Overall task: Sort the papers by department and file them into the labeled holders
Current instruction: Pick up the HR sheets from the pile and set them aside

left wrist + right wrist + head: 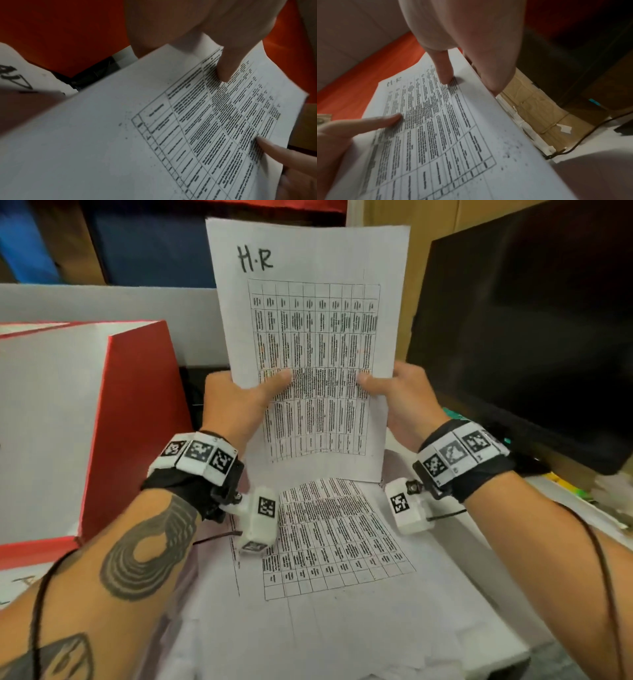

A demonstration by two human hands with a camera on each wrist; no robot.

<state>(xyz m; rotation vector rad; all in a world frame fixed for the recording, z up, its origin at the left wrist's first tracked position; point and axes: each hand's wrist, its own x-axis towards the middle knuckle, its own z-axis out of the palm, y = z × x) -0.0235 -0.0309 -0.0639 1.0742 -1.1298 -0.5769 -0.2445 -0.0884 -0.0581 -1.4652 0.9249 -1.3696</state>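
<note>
A white sheet marked "H.R" [308, 337] with a printed table is held upright in front of me by both hands. My left hand [239, 398] pinches its left edge, thumb on the front. On the sheet's right edge my right hand [394, 392] pinches it the same way. The left wrist view shows the sheet [154, 128] with the left thumb [224, 67] pressed on the table print. In the right wrist view the sheet [445, 128] carries the right thumb [443, 71]. A stack of more printed papers [335, 559] lies flat on the desk below. A red and white holder [130, 422] stands at the left.
A dark monitor [531, 330] stands at the right, with a cardboard panel [387, 268] behind it. A white partition [102, 302] runs along the back, with blue and dark folders [147, 244] above it. A label sheet [20, 580] lies at the near left.
</note>
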